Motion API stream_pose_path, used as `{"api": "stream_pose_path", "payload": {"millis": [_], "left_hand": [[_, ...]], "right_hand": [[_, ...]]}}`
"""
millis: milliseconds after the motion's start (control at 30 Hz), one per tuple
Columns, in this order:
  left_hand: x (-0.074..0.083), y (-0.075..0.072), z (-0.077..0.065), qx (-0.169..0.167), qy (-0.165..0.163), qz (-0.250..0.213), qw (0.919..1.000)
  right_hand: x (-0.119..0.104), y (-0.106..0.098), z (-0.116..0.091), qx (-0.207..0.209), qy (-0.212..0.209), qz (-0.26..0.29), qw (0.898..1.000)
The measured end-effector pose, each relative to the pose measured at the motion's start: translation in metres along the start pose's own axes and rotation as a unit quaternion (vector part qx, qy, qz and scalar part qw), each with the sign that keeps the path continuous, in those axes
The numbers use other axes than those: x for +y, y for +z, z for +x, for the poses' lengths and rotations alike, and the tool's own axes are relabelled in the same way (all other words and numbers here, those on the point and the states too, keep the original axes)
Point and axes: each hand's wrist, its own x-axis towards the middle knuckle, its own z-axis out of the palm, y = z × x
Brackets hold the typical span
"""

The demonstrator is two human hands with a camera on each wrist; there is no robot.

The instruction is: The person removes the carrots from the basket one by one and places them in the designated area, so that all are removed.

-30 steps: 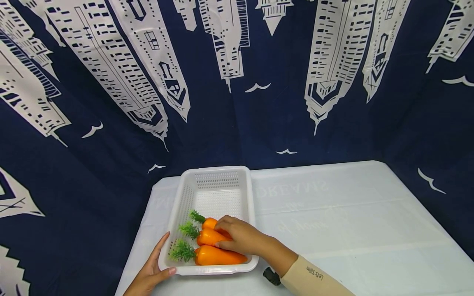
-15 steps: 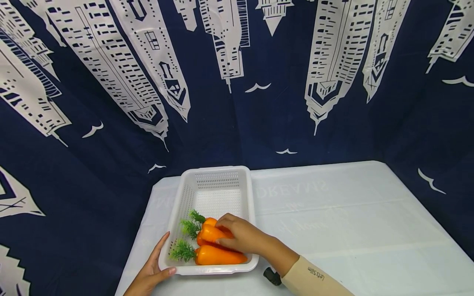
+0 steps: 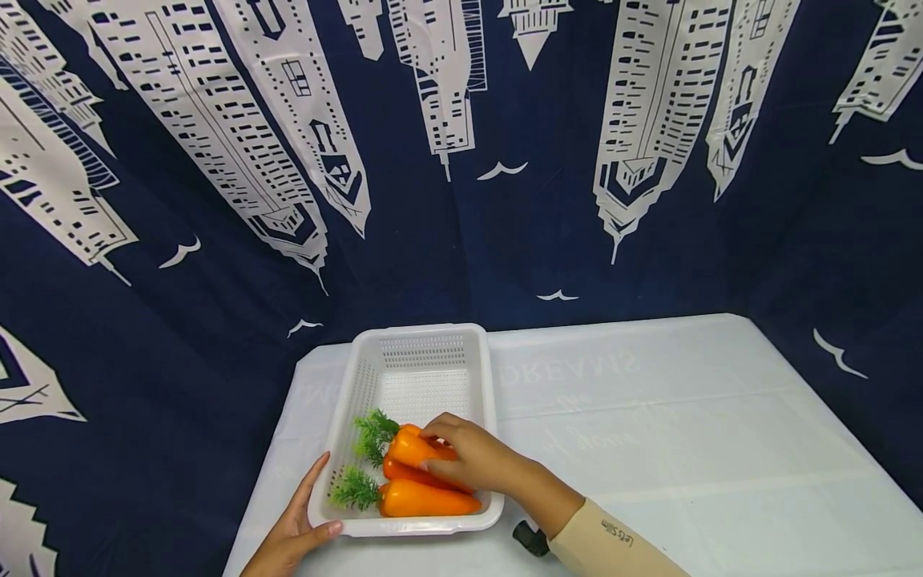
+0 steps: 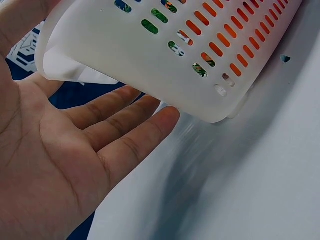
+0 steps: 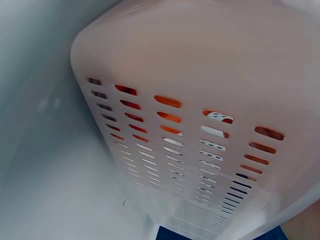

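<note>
A white perforated plastic basket [image 3: 411, 526] stands on the white-covered table, holding several orange toy carrots with green leafy tops. My right hand [image 3: 472, 457] reaches over its right rim and grips one carrot [image 3: 409, 449], thumb in front and fingers behind. That carrot lies over a darker orange carrot [image 3: 414, 474]; a front carrot [image 3: 429, 498] lies beside them, untouched. My left hand [image 3: 296, 525] rests at the near left corner, thumb by the front rim, index finger along the left side. The left wrist view shows straight fingers [image 4: 137, 142] against the basket wall [image 4: 125, 45].
A small black object [image 3: 530, 538] lies on the table by my right forearm. White tablecloth [image 3: 649, 449] extends to the right. Behind the table hangs a dark blue cloth [image 3: 534, 240] with white buildings and birds. The right wrist view is mostly the basket's slotted side [image 5: 200, 65].
The carrot in my right hand has risen slightly and shifted back, its green top now against the rear one, uncovering the darker carrot beneath. My left hand and the basket have stayed put.
</note>
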Motion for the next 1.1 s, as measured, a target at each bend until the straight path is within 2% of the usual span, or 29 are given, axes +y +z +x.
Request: {"api": "stream_pose_path", "payload": {"millis": [200, 467, 767, 1100], "left_hand": [[-0.001, 0.0, 0.001, -0.003, 0.006, -0.004, 1.0], [-0.002, -0.001, 0.001, 0.003, 0.005, 0.0, 1.0], [-0.003, -0.002, 0.001, 0.0, 0.003, 0.001, 1.0], [-0.003, -0.001, 0.001, -0.006, 0.001, -0.003, 1.0]], "right_hand": [[0.002, -0.005, 0.0, 0.007, 0.024, 0.051, 0.998], [0.002, -0.009, 0.0, 0.024, 0.019, 0.092, 0.995], [0.001, -0.014, -0.002, 0.067, 0.024, 0.127, 0.989], [-0.005, -0.033, -0.011, 0.105, 0.049, 0.162, 0.98]]}}
